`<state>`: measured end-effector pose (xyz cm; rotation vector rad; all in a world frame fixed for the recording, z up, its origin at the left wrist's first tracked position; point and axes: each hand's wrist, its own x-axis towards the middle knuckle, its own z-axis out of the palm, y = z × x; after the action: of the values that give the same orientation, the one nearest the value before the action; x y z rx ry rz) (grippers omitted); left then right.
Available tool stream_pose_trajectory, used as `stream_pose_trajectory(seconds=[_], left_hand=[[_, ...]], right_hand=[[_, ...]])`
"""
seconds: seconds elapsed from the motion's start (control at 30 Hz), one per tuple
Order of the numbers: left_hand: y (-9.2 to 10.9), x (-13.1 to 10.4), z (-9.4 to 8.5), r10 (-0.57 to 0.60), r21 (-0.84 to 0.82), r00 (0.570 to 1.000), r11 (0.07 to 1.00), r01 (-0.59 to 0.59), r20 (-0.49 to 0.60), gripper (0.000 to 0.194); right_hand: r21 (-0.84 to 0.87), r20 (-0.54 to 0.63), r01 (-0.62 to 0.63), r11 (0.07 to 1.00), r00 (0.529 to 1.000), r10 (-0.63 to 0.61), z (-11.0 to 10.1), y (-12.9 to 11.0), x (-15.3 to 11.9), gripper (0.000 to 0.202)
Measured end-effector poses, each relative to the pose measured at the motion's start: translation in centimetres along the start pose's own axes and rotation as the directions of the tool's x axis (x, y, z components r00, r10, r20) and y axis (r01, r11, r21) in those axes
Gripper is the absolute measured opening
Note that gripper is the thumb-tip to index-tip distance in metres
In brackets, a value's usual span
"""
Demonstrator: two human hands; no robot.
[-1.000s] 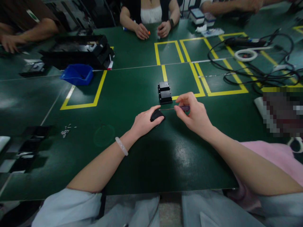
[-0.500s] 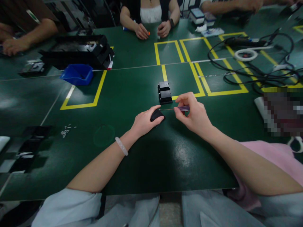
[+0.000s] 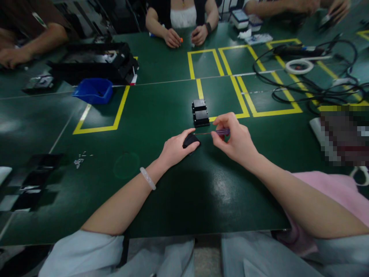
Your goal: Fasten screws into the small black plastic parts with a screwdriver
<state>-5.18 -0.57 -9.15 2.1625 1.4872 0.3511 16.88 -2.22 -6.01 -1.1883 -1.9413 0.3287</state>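
Observation:
Near the middle of the green table, my left hand point(image 3: 176, 149) is closed around a small black block-like part point(image 3: 190, 141), whose kind I cannot make out. My right hand point(image 3: 235, 137) pinches the purple handle of a thin screwdriver point(image 3: 223, 132). Its shaft points left and the tip meets the black part's upper edge beside my left fingers. Just beyond my hands stand two black box-shaped units point(image 3: 200, 112), one behind the other, with small screw ends at their sides. Far to the left lies a small heap of screws point(image 3: 78, 161).
A blue bin point(image 3: 94, 90) sits in front of a black tray point(image 3: 92, 61) at the left. More black parts point(image 3: 37, 179) lie at the near left. Black cables point(image 3: 314, 90) coil at the right, above a pink cloth point(image 3: 323, 192). A co-worker's hands point(image 3: 173, 38) rest across the table.
My hands, the screwdriver and the black part stay almost where they were. At the far right, a co-worker's hand has come further into view; the co-worker's hand at the left has shifted slightly.

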Motion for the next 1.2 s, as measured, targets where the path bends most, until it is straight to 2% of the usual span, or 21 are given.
stream_pose_trajectory(seconds=[0.1, 0.27, 0.47, 1.2], left_hand=[[-0.07, 0.06, 0.06, 0.004, -0.003, 1.0, 1.0, -0.004, -0.001, 0.063], [-0.04, 0.03, 0.02, 0.013, -0.002, 1.0, 1.0, -0.013, -0.004, 0.063], [0.07, -0.12, -0.15, 0.008, -0.001, 1.0, 1.0, -0.008, 0.003, 0.063], [0.06, -0.08, -0.06, 0.013, -0.001, 1.0, 1.0, -0.013, -0.001, 0.063]], right_hand=[[0.009, -0.005, 0.0, 1.0, 1.0, 0.0, 0.03, -0.04, -0.01, 0.024], [0.009, 0.018, 0.001, 1.0, 1.0, -0.001, -0.11, 0.05, -0.04, 0.013], [-0.038, 0.013, 0.019, 0.999, 1.0, -0.019, -0.05, 0.08, -0.09, 0.009], [-0.058, 0.03, 0.045, 0.997, 0.999, -0.043, -0.03, -0.03, -0.17, 0.012]])
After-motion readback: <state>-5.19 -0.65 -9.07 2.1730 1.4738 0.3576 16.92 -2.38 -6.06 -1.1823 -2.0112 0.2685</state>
